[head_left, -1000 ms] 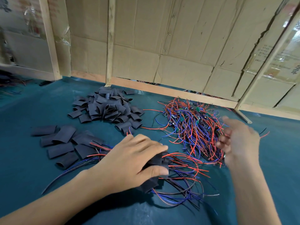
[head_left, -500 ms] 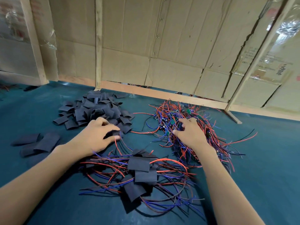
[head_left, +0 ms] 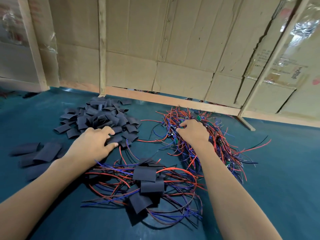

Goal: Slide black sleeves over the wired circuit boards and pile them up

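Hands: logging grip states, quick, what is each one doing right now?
Left hand: pinches a black sleeve at the edge of the sleeve pile.
Right hand: fingers curled into the wired boards; grip cannot be told.

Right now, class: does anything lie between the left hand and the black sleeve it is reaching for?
Nothing visible does. The left hand already has thumb and fingers on a black sleeve at the near edge of the sleeve pile. A red wire runs beside it, not across it.

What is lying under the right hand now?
The right hand rests on a tangle of red and blue wires with small circuit boards; what its fingers grip is covered.
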